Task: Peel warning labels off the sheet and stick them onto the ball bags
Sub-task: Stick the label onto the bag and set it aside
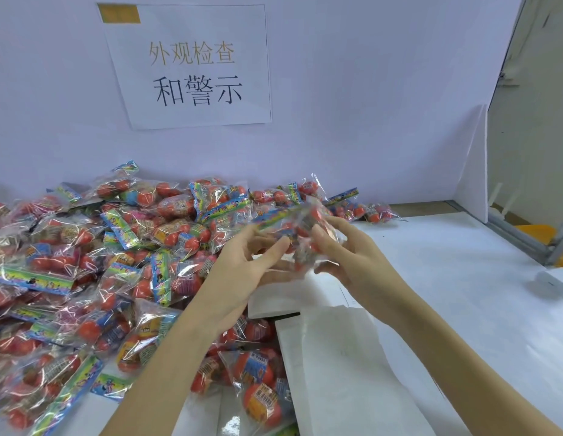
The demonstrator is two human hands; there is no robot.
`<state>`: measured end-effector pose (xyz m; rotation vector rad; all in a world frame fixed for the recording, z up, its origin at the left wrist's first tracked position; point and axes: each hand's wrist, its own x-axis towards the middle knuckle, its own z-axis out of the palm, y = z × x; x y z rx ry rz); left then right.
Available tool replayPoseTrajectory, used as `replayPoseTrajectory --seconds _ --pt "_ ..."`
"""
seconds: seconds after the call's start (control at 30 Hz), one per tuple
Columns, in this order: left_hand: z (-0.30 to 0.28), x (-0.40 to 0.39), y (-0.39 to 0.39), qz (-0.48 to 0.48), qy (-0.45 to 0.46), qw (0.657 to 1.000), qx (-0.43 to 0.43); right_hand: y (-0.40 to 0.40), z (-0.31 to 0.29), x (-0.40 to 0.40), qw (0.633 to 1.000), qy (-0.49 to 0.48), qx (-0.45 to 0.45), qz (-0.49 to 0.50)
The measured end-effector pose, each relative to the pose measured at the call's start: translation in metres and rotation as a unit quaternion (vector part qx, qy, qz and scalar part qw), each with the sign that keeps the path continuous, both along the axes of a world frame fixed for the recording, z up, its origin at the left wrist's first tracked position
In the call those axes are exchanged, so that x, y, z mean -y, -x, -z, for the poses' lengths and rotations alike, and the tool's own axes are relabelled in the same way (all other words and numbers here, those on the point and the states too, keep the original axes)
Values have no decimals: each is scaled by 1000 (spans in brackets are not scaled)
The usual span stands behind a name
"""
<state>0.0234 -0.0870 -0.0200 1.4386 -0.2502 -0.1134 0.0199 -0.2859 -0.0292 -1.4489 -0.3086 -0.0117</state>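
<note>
Motion blur smears the ball bag [297, 234] held up between both hands, its print unreadable. At nine o'clock the pile of bags [85, 262] runs off the frame's edge. At three o'clock, a small white object [553, 280] sits half cut off.

Clear ball bags [167, 228] hold orange-red balls under rainbow-striped headers.
</note>
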Motion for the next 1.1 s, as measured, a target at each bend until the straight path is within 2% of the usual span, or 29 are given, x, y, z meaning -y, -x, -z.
replayPoseTrajectory --seconds 0.07,0.13,0.2,0.3,0.5,0.6,0.67,0.9,1.1 --pt "-1 0 -1 18 57 998 -20 -1 2 3 999 37 23 18" --pt "1 -1 -3 29 73 996 -30 -1 3 6 997 57 24 35" --pt "1 -3 -4 1 35 999 -16 -1 1 6 998 51 15 17" --pt "0 -6 -4 -67 -85 993 48 0 -1 6 997 73 15 -21" --pt "0 -4 0 -88 -132 982 100 4 -3 4 993 113 31 -35" --pt "0 -3 0 -79 -150 979 112 4 -1 2 988 138 70 24" --pt "0 -2 1 -79 -134 981 113 3 1 -1 980 160 97 67" --pt "-1 -7 -3 -66 -27 996 48 5 1 -4 979 114 124 112" --pt "-3 -7 -2 -92 -7 994 59 6 -1 -3 983 65 122 118"
